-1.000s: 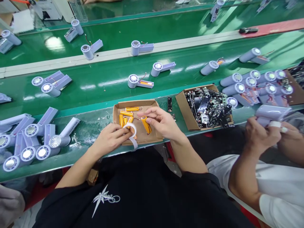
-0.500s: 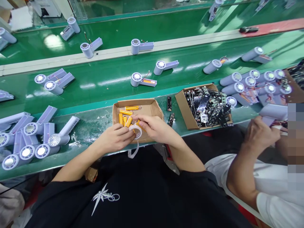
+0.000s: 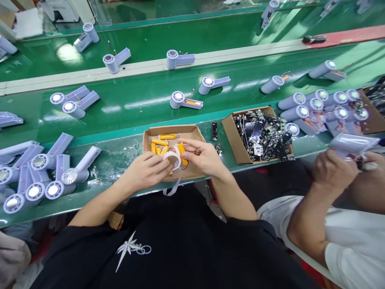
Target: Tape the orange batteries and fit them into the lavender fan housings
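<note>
1. A shallow cardboard box (image 3: 190, 133) is sitting by the bench's near edge, straight ahead of the person; several orange cells (image 3: 160, 142) are lying inside it, mostly toward its left wall and far left corner.
2. A second box (image 3: 236, 144) is standing farther right along the bench (image 3: 120, 158) — it is holding a heap of circuit boards (image 3: 261, 132), piled up to its rim.
3. Between the two boxes, a black board (image 3: 214, 131) is lying toward the bench's far edge, and another small part (image 3: 218, 149) is resting nearer the person.
4. The left hand (image 3: 149, 171) is reaching in over the box's near left corner, palm down, its fingertips closing on the left side of a tape roll (image 3: 179, 161).
5. The right hand (image 3: 203, 158) is coming over the box's right wall, pinching one upright cell (image 3: 181, 148) between thumb and fingers — this cell is standing right beside the roll, above the box floor.
6. A loose tape end (image 3: 173, 190) is hanging past the bench's near edge.
7. Lilac housings (image 3: 55, 170) are crowding the bench's left end.
</note>
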Demonstrator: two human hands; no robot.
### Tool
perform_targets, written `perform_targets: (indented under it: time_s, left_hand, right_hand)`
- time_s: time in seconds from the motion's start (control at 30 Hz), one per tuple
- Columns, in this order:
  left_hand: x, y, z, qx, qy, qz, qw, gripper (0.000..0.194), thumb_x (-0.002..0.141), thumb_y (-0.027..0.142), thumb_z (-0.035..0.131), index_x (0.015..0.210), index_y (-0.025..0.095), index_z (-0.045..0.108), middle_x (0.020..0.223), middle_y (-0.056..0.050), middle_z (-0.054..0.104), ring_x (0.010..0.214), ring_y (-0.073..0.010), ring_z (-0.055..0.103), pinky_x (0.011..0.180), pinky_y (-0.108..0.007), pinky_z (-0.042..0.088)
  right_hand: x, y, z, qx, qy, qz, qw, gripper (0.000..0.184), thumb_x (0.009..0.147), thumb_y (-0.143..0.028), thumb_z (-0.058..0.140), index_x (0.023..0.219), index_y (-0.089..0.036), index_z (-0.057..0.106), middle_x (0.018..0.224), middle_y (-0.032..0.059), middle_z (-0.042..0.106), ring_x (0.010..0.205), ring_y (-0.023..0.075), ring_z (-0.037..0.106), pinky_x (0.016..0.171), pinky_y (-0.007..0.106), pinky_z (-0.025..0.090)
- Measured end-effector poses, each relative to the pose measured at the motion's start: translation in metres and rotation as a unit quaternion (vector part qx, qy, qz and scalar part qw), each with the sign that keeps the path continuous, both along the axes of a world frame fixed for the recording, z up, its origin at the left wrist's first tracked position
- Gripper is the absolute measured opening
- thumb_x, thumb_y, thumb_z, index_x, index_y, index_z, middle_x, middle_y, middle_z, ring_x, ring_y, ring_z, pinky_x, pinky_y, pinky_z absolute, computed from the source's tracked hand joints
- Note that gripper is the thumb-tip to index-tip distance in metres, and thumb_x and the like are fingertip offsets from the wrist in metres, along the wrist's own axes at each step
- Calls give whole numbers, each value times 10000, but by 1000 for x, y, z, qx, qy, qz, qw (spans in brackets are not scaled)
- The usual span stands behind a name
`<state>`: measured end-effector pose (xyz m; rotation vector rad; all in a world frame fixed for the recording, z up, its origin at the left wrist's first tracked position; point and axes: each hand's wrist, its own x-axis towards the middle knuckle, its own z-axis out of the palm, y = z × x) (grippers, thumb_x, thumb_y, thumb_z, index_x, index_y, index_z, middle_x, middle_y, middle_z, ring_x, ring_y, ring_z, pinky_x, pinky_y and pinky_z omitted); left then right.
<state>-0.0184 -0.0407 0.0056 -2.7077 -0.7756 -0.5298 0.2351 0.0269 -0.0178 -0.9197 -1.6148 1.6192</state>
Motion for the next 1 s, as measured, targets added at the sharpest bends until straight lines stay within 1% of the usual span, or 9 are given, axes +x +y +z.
perform_targets:
  time_s: [0.13,0.23,0.4,0.47,0.6,0.7,0.83,0.93,1.0]
  left_hand:
    - [7,-1,-14,-42,-79,69,994,205,1093,142,618,1249,229,717,924,-24,780,793,-182,630,672,-378,459]
    - [22,-9,-19,-68,-125,83,986,192,1080,155,647,1232,232,734,923,-41,774,800,-197,635,660,-385,455]
    - [50,-40,-8,-129,-165,-153,966,108,1081,202,692,1036,243,781,850,6,737,796,-160,629,683,-352,508]
    - [46,-39,-11,-141,-162,-128,968,77,1070,201,717,1046,234,783,894,-1,761,841,-165,648,733,-347,524]
    - [14,-4,-34,-134,-84,85,984,119,1072,274,725,1156,202,769,1091,-62,824,1013,-253,690,848,-408,545]
    - [-3,15,-39,-158,-48,75,983,206,1073,335,722,1223,200,765,1178,-68,825,1188,-309,686,930,-448,575]
    - [-9,42,-16,-190,-76,18,979,248,1121,363,638,1267,209,767,1218,-51,827,1198,-267,679,1067,-442,574]
    - [3,99,2,-199,-44,60,977,295,1131,374,586,1283,218,785,1182,-88,824,1189,-289,667,1045,-468,558]
    - [22,151,6,-216,-4,105,971,338,1115,379,580,1321,200,782,1236,-127,804,1231,-321,643,1062,-490,534]
  right_hand:
    - [-26,-14,-12,-48,106,-155,981,739,889,-571,902,1536,-310,658,1152,59,879,1077,268,850,988,447,707]
    - [-33,-18,-15,-37,124,-193,973,649,853,-571,933,1407,-302,732,1137,60,879,1094,290,853,1016,497,711]
    - [8,17,-3,50,113,-295,948,530,910,-621,861,1346,-342,749,1290,53,839,1223,297,818,1032,515,712]
    - [29,33,3,73,118,-311,940,486,994,-658,738,1385,-370,718,1345,41,820,1258,280,805,996,484,723]
    - [44,29,-2,14,179,-290,940,373,1029,-578,699,1338,-371,717,1252,23,858,1141,233,845,907,410,734]
    - [41,-4,-18,-68,195,-262,943,435,971,-549,765,1345,-328,734,1247,82,865,1068,282,864,846,464,745]
    - [48,-46,-41,-117,197,-246,942,492,853,-480,924,1301,-347,772,1278,110,856,1041,322,866,764,470,743]
    - [53,-60,-48,-107,196,-236,946,638,738,-418,1026,1318,-380,764,1200,81,876,1005,305,868,709,404,726]
    - [54,-62,-46,-87,185,-228,952,654,735,-507,1023,1312,-336,767,1103,90,883,929,308,868,713,425,723]
